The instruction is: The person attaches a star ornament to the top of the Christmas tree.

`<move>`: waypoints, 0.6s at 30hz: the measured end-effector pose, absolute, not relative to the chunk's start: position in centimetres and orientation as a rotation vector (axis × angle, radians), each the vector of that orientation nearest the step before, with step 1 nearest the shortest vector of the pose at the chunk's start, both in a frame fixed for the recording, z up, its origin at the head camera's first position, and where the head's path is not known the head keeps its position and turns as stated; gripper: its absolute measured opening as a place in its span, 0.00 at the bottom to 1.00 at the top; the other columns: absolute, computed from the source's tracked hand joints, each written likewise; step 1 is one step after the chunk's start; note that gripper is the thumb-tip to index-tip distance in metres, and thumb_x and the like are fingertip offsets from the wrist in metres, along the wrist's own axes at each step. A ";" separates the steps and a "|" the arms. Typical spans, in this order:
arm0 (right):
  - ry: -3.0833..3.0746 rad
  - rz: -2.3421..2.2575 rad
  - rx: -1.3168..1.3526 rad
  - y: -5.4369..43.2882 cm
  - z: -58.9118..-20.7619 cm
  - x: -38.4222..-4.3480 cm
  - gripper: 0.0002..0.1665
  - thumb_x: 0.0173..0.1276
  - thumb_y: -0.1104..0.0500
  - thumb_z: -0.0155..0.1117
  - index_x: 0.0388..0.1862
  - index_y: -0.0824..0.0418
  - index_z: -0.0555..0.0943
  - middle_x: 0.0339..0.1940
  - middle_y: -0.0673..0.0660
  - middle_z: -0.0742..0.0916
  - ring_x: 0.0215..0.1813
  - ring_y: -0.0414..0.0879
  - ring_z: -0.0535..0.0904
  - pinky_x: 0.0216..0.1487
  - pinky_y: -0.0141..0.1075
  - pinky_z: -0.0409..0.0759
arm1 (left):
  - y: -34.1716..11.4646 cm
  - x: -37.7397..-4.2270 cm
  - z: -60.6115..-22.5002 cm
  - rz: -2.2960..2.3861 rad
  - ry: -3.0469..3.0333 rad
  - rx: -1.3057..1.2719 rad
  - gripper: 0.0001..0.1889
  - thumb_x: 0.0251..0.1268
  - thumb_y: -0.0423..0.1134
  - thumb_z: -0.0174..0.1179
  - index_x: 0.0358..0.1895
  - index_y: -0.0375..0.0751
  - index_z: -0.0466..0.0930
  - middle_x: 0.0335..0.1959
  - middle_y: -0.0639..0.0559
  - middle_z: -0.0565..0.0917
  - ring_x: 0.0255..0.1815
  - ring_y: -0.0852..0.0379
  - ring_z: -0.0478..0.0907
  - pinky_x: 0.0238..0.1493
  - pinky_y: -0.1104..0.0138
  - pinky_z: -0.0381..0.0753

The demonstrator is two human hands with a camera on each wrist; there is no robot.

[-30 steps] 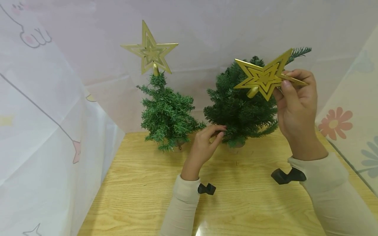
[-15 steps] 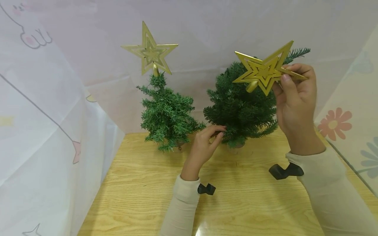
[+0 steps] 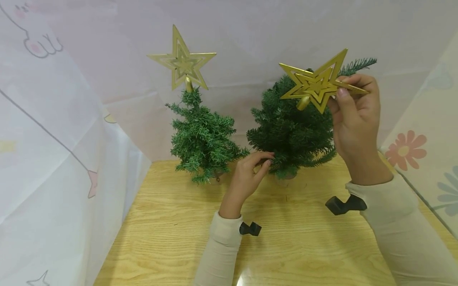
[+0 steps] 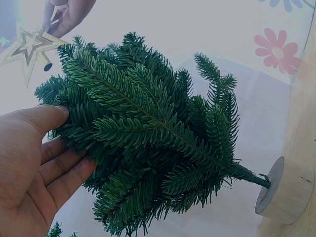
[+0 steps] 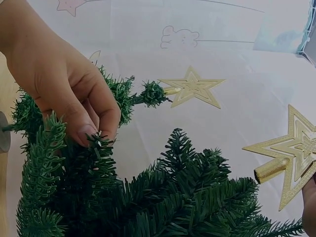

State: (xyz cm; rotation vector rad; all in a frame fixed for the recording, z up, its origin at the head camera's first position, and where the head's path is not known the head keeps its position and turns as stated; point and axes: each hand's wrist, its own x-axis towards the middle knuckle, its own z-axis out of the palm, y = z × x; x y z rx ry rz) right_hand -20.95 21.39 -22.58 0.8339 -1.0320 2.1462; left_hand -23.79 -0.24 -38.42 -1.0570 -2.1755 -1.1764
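My right hand (image 3: 359,119) grips a gold star tree topper (image 3: 315,84) by one point, with its tube end tilted down and left. The star overlaps the upper part of the right-hand artificial Christmas tree (image 3: 293,131) in the head view. Seen from the right wrist, the topper's hollow tube (image 5: 272,170) sits close to the tree's top branches. Low on the same tree's left side, my left hand (image 3: 245,174) pinches a branch tip between thumb and fingers. Another small Christmas tree (image 3: 204,139) stands to the left, a gold star (image 3: 184,63) upright on its top.
Both trees stand at the back of a wood-grain table (image 3: 286,238); the right one has a round pale wooden base (image 4: 286,192). A printed cloth backdrop (image 3: 243,39) hangs close behind them. One long branch (image 3: 361,64) sticks out at the right tree's upper right.
My right hand has raised the star topper a little, then shifted it slightly left. The left hand keeps its place on the branch, and both trees stay put.
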 end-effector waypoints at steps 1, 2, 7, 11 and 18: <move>-1.031 2.145 0.837 21.4 -22.6 -21.0 0.04 0.73 0.74 0.47 0.45 0.72 0.67 0.47 0.67 0.73 0.44 0.54 0.73 0.42 0.38 0.76 | -0.2 -23.8 -38.4 -1.177 -2.176 -1.057 0.13 0.76 0.43 0.52 0.56 0.45 0.80 0.55 0.55 0.81 0.47 0.65 0.79 0.42 0.75 0.80; -1.030 2.144 0.838 21.4 -22.5 -21.0 0.04 0.73 0.74 0.47 0.45 0.72 0.67 0.47 0.67 0.73 0.44 0.54 0.73 0.42 0.38 0.77 | -0.2 -23.7 -38.3 -1.178 -2.177 -1.054 0.13 0.76 0.42 0.52 0.56 0.45 0.80 0.55 0.55 0.81 0.47 0.65 0.79 0.42 0.74 0.80; -1.031 2.141 0.838 21.5 -22.5 -21.0 0.04 0.73 0.74 0.48 0.45 0.73 0.67 0.47 0.67 0.73 0.44 0.55 0.74 0.42 0.38 0.77 | -0.2 -23.6 -38.3 -1.173 -2.196 -1.040 0.12 0.75 0.40 0.54 0.56 0.46 0.80 0.55 0.55 0.81 0.50 0.64 0.79 0.43 0.73 0.81; -1.031 2.142 0.834 21.4 -22.5 -21.0 0.05 0.73 0.74 0.48 0.45 0.72 0.67 0.47 0.67 0.74 0.43 0.54 0.73 0.41 0.36 0.76 | -0.2 -23.6 -38.3 -1.176 -2.214 -1.031 0.12 0.75 0.41 0.54 0.56 0.47 0.80 0.55 0.56 0.81 0.50 0.65 0.79 0.45 0.73 0.81; -1.020 2.143 0.846 21.2 -22.1 -21.2 0.06 0.73 0.75 0.48 0.46 0.73 0.67 0.46 0.67 0.74 0.42 0.54 0.71 0.39 0.36 0.74 | -0.3 -23.5 -38.2 -1.187 -2.233 -1.018 0.14 0.76 0.45 0.51 0.57 0.48 0.80 0.56 0.57 0.80 0.51 0.65 0.78 0.46 0.73 0.81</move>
